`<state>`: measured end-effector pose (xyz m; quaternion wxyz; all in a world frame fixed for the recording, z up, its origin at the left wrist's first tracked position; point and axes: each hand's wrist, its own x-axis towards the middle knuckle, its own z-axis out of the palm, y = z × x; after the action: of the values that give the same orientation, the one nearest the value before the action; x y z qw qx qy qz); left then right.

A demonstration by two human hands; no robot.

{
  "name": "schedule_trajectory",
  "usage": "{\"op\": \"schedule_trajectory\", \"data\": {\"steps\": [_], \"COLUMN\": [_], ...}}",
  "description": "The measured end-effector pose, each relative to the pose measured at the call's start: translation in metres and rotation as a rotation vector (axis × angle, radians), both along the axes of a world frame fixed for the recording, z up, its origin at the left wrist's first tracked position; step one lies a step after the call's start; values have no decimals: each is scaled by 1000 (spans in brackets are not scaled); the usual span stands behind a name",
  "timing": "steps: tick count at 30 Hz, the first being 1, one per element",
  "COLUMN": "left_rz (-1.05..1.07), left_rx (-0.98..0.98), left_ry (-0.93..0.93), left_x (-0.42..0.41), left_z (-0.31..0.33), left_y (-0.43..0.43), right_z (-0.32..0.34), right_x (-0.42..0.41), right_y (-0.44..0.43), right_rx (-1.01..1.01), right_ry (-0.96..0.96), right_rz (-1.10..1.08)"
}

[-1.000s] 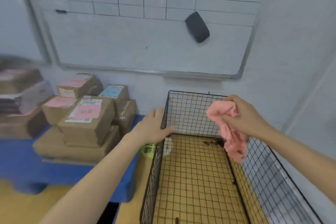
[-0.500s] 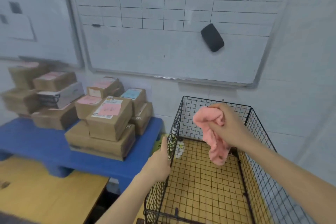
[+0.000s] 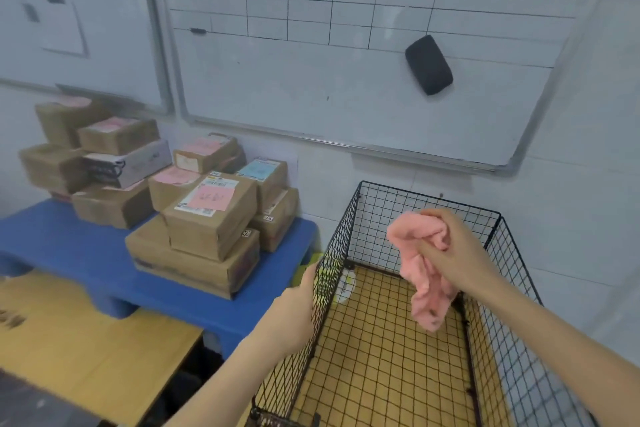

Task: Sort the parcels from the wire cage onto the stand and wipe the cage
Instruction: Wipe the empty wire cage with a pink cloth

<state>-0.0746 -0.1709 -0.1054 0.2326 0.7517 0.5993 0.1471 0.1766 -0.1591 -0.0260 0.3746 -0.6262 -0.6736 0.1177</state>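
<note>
- The left hand (image 3: 297, 310) grips the top rim of the left wall of the wire cage (image 3: 381, 204), with its fingers curled over the wire.
- The right hand (image 3: 457, 251) is raised above the cage near the back wall, its fingers closed round a bunched pink cloth (image 3: 424, 282).
- The loose end of the cloth hangs down inside the cage and does not touch the floor.
- The cage stands open-topped on a wooden table (image 3: 86, 350), close to the wall, and no parcels show inside it.
- The parcels (image 3: 211, 218) are brown cardboard boxes stacked in several piles on the blue stand (image 3: 79, 253), to the left of the cage.
- Most of the boxes carry pink labels, and one has a blue label.
- Something small and yellow-green sits just outside the cage's left wall; it is too blurred to identify.
- A whiteboard (image 3: 311, 87) with a drawn grid hangs on the wall behind, and a black eraser (image 3: 428, 65) is stuck to it.
</note>
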Motion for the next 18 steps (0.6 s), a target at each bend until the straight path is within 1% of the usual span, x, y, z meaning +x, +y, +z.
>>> {"op": "schedule_trajectory", "data": {"steps": [6, 10, 14, 16, 18], "left_rz": [-10, -20, 1, 25, 35], "left_rx": [-13, -7, -2, 15, 26], "left_ry": [11, 32, -7, -22, 6], "left_x": [-2, -2, -4, -3, -2], "left_z": [-1, 2, 5, 4, 5], "left_y": [1, -5, -11, -12, -12], "right_z": [4, 4, 1, -1, -4], "right_x": [0, -12, -27, -37, -50], "right_y": [0, -14, -24, -22, -16], "right_rx": [26, 37, 53, 49, 61], "right_ry": [-7, 20, 12, -6, -30], "right_rz": [47, 75, 59, 84, 117]}}
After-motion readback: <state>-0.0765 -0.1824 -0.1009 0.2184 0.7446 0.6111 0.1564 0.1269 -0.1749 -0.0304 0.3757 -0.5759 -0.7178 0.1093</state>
